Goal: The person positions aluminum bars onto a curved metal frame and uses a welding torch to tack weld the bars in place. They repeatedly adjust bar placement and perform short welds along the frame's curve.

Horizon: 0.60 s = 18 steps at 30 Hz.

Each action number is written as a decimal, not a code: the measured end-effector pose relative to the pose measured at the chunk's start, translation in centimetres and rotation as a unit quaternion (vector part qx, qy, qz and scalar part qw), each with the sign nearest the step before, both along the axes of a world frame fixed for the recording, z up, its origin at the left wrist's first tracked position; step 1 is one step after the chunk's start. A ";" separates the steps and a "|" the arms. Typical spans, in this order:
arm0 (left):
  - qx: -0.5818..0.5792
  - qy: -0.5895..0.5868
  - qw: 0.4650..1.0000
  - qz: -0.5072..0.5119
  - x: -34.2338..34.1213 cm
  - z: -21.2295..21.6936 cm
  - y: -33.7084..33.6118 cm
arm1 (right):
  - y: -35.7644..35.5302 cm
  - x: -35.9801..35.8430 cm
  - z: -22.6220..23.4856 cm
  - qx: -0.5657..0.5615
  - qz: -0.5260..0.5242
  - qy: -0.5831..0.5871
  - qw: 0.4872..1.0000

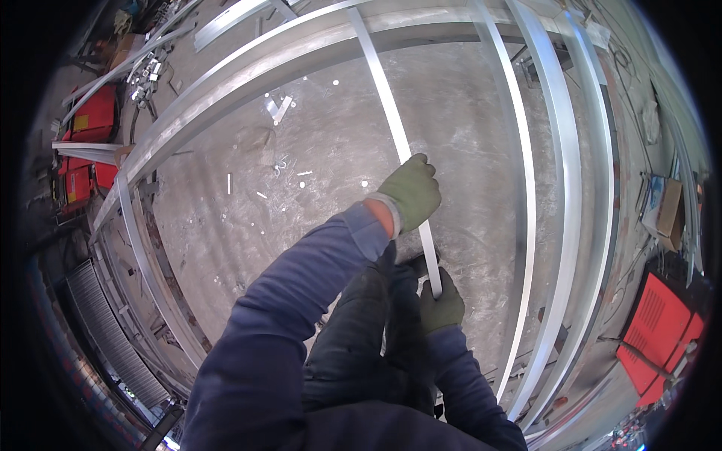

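Observation:
A long, narrow silver metal bar (384,92) runs from the far metal beam down toward my legs. My left hand (411,192), in a green glove, is wrapped round the bar partway along and covers that stretch of it. Closer to me, my right hand (442,304), also in a green glove, grips the bar's near end. The far end of the bar reaches the beam (248,74); whether it rests on it I cannot tell.
Several long silver bars (560,135) run along the right side. Metal scraps (282,110) lie on the concrete floor (248,218). Red machines stand at the left (94,113) and the right (658,338). A cardboard box (668,213) is at the right, and a ribbed metal panel (113,331) at the left.

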<state>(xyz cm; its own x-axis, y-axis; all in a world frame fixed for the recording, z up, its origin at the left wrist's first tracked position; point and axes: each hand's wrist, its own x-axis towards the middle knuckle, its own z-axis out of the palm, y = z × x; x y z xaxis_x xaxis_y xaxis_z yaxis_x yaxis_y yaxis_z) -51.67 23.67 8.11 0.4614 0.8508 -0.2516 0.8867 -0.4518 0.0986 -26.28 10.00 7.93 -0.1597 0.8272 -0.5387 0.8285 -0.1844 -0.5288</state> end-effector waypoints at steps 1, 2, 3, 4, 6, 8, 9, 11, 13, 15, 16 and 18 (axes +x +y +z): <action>-0.002 0.008 1.000 -0.002 0.0 0.2 0.0 | -0.2 0.0 0.0 -0.003 -0.004 0.002 1.000; -0.004 0.017 1.000 -0.002 0.0 0.3 0.1 | 0.2 -0.4 0.6 -0.006 -0.007 0.004 1.000; -0.006 0.025 1.000 -0.002 0.1 0.4 0.1 | 0.4 -0.7 0.9 -0.009 -0.009 0.006 1.000; -0.023 0.037 0.999 -0.001 0.2 0.3 0.1 | 0.4 -0.7 1.1 -0.014 -0.012 0.015 1.000; -0.015 0.032 0.999 0.007 0.3 0.1 -0.2 | 0.2 -0.4 0.9 -0.024 -0.018 0.029 0.999; -0.015 0.030 0.999 0.008 0.4 0.1 -0.2 | 0.0 0.3 -0.3 -0.013 -0.019 0.020 1.000; -0.019 0.030 0.999 0.006 0.5 0.3 0.0 | -0.2 0.5 -0.7 -0.008 -0.020 0.015 1.000; -0.027 0.028 0.999 0.006 0.5 0.2 0.0 | -0.6 0.8 -1.2 -0.003 -0.023 0.015 1.000; -0.037 0.024 0.999 0.012 0.6 -0.2 -0.1 | -0.7 0.8 -1.4 0.007 -0.024 0.022 0.999; -0.032 0.023 0.999 0.009 0.6 -0.1 -0.1 | -0.5 0.6 -1.1 -0.007 -0.037 0.013 0.999; -0.029 0.022 0.999 0.007 0.6 0.0 0.0 | -0.4 0.5 -0.9 -0.014 -0.043 0.008 0.999; -0.018 0.015 1.000 0.014 0.6 -0.7 -0.2 | -0.5 0.4 -1.0 -0.003 -0.039 0.005 0.999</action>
